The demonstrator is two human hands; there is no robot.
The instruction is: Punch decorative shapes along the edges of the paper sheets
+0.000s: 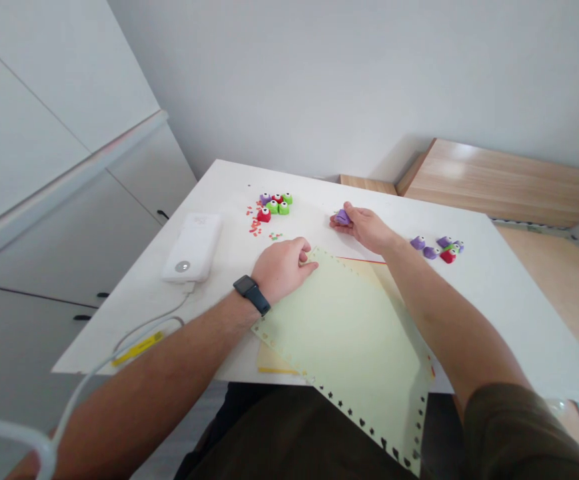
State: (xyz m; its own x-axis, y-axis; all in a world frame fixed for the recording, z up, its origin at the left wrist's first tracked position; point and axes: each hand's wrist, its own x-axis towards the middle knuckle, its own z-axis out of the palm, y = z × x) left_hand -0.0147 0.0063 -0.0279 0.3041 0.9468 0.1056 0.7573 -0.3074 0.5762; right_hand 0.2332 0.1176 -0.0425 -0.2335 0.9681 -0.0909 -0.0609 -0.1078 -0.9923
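Note:
My right hand (364,227) is closed around a small purple paper punch (342,216) at the far middle of the white table (509,300). My left hand (283,268), with a dark watch on its wrist, pinches the top corner of a pale green sheet (349,333). Small punched shapes run along the sheet's edges. The sheet lies tilted over other paper sheets, and part of it hangs over the near table edge.
A group of green, red and purple punches (275,203) sits at the far left with bits of paper confetti (255,227). More punches (439,248) lie to the right. A white power bank (192,247) with a cable lies on the left. Wooden furniture (509,180) stands behind.

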